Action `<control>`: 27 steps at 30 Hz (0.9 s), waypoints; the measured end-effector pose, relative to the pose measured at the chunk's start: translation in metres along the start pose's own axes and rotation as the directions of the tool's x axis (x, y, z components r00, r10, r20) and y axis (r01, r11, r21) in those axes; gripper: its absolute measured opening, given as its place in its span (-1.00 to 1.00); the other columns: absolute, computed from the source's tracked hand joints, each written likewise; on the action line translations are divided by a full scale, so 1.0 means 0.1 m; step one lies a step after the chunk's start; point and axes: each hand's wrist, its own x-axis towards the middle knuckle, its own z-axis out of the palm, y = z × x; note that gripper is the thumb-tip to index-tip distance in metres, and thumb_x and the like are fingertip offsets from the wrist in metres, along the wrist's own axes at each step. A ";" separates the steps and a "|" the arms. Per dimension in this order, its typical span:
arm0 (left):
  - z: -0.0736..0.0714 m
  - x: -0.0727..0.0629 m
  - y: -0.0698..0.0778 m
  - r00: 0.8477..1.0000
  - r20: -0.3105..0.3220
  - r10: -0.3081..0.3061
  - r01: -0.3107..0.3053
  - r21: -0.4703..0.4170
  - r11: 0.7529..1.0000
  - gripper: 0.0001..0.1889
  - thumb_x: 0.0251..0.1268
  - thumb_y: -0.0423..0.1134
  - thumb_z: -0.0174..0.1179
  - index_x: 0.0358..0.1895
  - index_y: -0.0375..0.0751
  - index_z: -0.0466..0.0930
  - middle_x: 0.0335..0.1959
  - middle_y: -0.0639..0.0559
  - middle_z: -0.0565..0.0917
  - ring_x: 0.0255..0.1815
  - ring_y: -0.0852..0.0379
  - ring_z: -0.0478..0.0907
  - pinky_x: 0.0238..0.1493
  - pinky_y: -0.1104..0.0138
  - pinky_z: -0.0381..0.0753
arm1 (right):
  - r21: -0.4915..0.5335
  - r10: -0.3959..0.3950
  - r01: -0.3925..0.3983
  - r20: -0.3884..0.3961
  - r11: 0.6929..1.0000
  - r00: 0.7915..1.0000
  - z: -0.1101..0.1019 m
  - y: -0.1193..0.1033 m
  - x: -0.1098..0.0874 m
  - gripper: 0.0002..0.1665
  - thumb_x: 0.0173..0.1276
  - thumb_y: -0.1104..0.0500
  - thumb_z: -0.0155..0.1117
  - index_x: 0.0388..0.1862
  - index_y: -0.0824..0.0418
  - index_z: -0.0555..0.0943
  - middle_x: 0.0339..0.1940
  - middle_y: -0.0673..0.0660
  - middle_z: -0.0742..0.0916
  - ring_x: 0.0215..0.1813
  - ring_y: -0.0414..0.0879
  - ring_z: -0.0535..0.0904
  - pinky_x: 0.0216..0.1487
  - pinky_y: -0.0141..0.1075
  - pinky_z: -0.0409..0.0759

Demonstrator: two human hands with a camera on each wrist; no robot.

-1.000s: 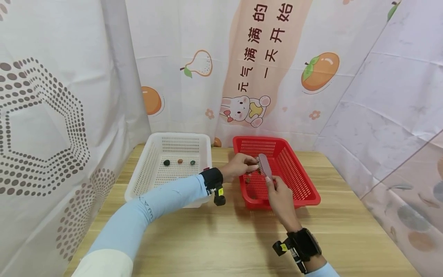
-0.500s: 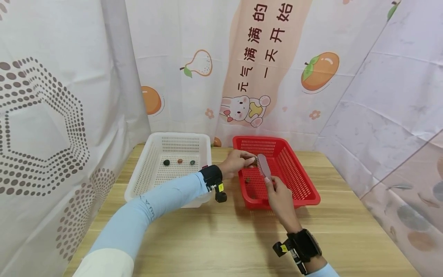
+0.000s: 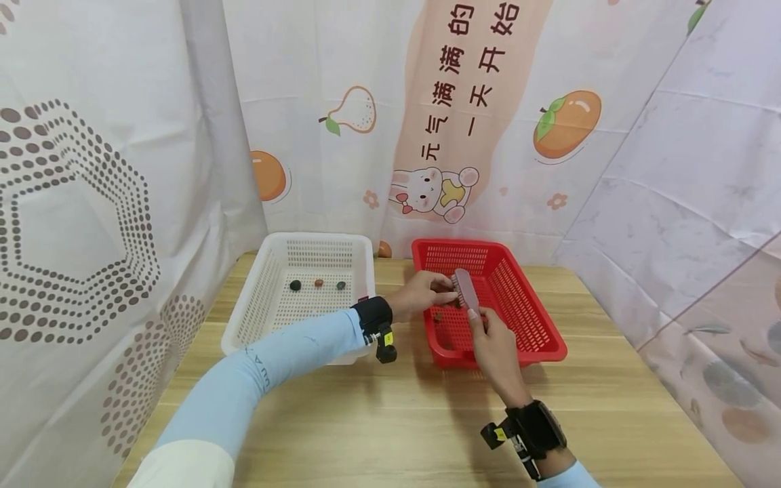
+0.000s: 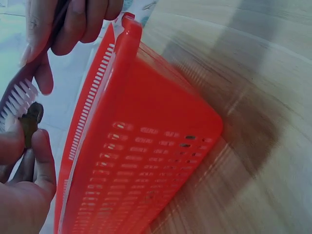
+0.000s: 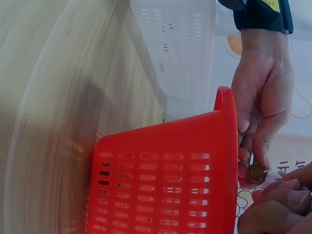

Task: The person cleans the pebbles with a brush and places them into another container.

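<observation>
Above the red basket [image 3: 539,318], my left hand [image 3: 419,293] pinches a small brownish-green stone [image 4: 30,127] between thumb and fingers. My right hand [image 3: 495,344] grips a scrubbing brush [image 3: 466,291] with a mauve back and pale bristles. The bristles face the stone and lie against it or very close, as the left wrist view shows. In the head view the left fingers and the brush mostly hide the stone. A few small dark stones [image 3: 437,317] lie at the bottom of the red basket, partly in shadow.
A white basket [image 3: 243,298] stands to the left, under the left forearm. Inside it lie a black stone [image 3: 295,285], an orange stone [image 3: 318,283] and a green stone [image 3: 341,285]. Both baskets stand on a wooden table [image 3: 390,420], with printed curtains [image 3: 329,169] behind.
Half a second ago the left fingers were tilted a little higher and showed more of the stone; now they have turned back against the bristles. The right hand and brush have shifted only slightly.
</observation>
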 end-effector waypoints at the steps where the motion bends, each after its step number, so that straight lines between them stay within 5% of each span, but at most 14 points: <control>1: 0.00 0.00 0.00 1.000 0.007 0.013 -0.013 0.013 1.000 -0.78 0.43 -0.39 0.29 0.07 -0.30 0.71 -0.12 -0.06 0.74 -0.12 0.12 0.65 0.02 0.34 0.68 | -0.001 -0.001 0.001 -0.001 1.000 1.000 0.00 0.00 0.00 -0.46 0.70 -0.11 -0.04 0.30 0.29 0.52 -0.45 0.16 0.51 -0.54 -0.08 0.36 -0.57 -0.30 0.29; 7: -0.02 0.03 -0.01 0.998 -0.031 0.048 -0.048 -0.006 0.999 -0.75 0.42 -0.40 0.29 0.10 -0.32 0.71 -0.09 -0.06 0.74 -0.11 0.12 0.68 0.08 0.22 0.68 | -0.005 -0.019 0.019 -0.007 1.000 1.000 -0.02 0.02 0.01 -0.44 0.69 -0.13 -0.05 0.29 0.28 0.52 -0.44 0.15 0.51 -0.53 -0.08 0.36 -0.56 -0.30 0.29; 11: -0.04 0.05 -0.01 0.993 -0.112 0.022 -0.034 -0.105 0.994 -0.74 0.44 -0.39 0.28 0.12 -0.33 0.71 -0.09 -0.08 0.75 -0.11 0.12 0.69 0.18 0.07 0.62 | -0.025 -0.033 0.033 -0.005 0.999 0.999 -0.02 0.03 -0.01 -0.46 0.70 -0.10 -0.04 0.30 0.28 0.52 -0.46 0.15 0.49 -0.52 -0.08 0.35 -0.54 -0.30 0.29; 17: -0.04 0.05 0.00 0.989 -0.150 -0.021 -0.006 -0.181 0.983 -0.74 0.46 -0.38 0.25 0.14 -0.27 0.72 -0.07 -0.07 0.76 -0.09 0.10 0.70 0.18 0.13 0.63 | -0.064 -0.026 0.026 0.004 0.998 1.000 -0.03 0.06 -0.04 -0.49 0.70 -0.06 -0.02 0.30 0.29 0.52 -0.42 0.15 0.51 -0.49 -0.09 0.35 -0.51 -0.30 0.28; 27: 0.06 -0.02 -0.01 0.999 -0.028 -0.022 0.018 -0.150 0.988 -0.67 0.45 -0.41 0.23 0.22 -0.30 0.68 -0.04 -0.07 0.76 -0.08 0.09 0.72 0.24 0.03 0.58 | -0.045 -0.045 0.043 -0.035 0.998 0.998 -0.03 0.04 -0.04 -0.49 0.70 -0.07 -0.02 0.26 0.32 0.53 -0.47 0.15 0.51 -0.53 -0.07 0.38 -0.55 -0.30 0.29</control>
